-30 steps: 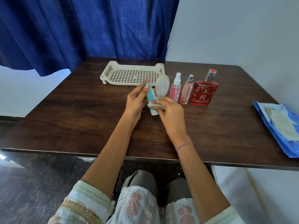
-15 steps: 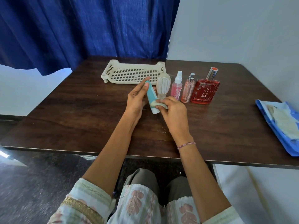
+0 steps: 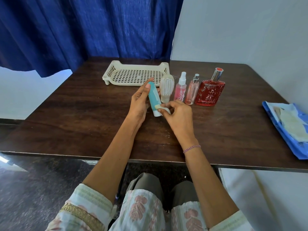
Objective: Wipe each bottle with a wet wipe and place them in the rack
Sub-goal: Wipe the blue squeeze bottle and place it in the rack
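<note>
The right hand (image 3: 179, 116) pinches a wet wipe (image 3: 160, 107) against the lower end of a teal tube (image 3: 153, 97). The left hand (image 3: 140, 104) grips the tube, tilted, above the table (image 3: 83, 114). Turning the tube under the wipe should reach every side before the rack (image 3: 106, 77) behind.

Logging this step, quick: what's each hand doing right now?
Left hand: holds the tube.
Right hand: pinches the wipe against the tube's lower end.
</note>
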A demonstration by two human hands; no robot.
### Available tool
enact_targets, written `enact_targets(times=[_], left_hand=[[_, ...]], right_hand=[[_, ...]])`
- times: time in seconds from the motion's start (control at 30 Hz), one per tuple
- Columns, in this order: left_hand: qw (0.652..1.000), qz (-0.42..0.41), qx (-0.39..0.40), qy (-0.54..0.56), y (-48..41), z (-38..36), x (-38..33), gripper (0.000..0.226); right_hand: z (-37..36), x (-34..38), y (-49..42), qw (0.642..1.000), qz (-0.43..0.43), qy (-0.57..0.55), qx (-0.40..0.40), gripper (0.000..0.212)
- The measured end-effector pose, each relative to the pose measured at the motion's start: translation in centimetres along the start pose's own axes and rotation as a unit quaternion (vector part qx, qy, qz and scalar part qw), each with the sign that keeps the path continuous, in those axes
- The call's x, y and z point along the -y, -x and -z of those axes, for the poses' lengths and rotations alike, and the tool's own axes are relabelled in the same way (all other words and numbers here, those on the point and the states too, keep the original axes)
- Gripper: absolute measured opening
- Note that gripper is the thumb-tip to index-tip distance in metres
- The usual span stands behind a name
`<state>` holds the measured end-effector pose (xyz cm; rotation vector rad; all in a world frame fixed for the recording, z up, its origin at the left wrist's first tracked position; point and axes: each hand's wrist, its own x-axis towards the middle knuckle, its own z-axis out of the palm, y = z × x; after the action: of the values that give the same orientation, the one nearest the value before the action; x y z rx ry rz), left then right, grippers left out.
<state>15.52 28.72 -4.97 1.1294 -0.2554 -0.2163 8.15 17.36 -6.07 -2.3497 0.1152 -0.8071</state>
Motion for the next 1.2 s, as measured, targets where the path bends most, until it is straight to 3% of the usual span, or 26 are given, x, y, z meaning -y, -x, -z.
enact_targets(times=[0.27, 0.5, 0.67, 0.83, 1.0, 1.2], left_hand=[[1.000, -0.011, 0.010, -0.002, 0.2, -0.1, 0.1, 0.028], [0.999, -0.002, 0.016, 0.030, 0.3, -0.1, 0.0, 0.027], [0.999, 0.001, 0.017, 0.043, 0.4, -0.2, 0.0, 0.033], [0.998, 0.007, 0.024, 0.062, 0.4, -0.2, 0.0, 0.027], [0.998, 0.000, 0.035, 0.052, 0.3, 0.0, 0.1, 0.027], [0.996, 0.005, 0.049, 0.079, 0.1, 0.2, 0.1, 0.027]], right_hand=[[0.0, -0.7, -0.1, 0.999, -0.035, -0.010, -0.008, 0.021], [-0.2, -0.1, 0.0, 0.999, 0.016, -0.031, 0.023, 0.018], [-0.1, -0.7, -0.1, 0.999, -0.030, -0.022, -0.004, 0.017], [-0.3, 0.1, -0.1, 0.999, 0.023, -0.032, 0.002, 0.018], [-0.2, -0.4, -0.2, 0.999, -0.013, -0.018, -0.028, 0.021], [-0.4, 0.5, -0.1, 0.998, 0.058, -0.017, -0.033, 0.019]])
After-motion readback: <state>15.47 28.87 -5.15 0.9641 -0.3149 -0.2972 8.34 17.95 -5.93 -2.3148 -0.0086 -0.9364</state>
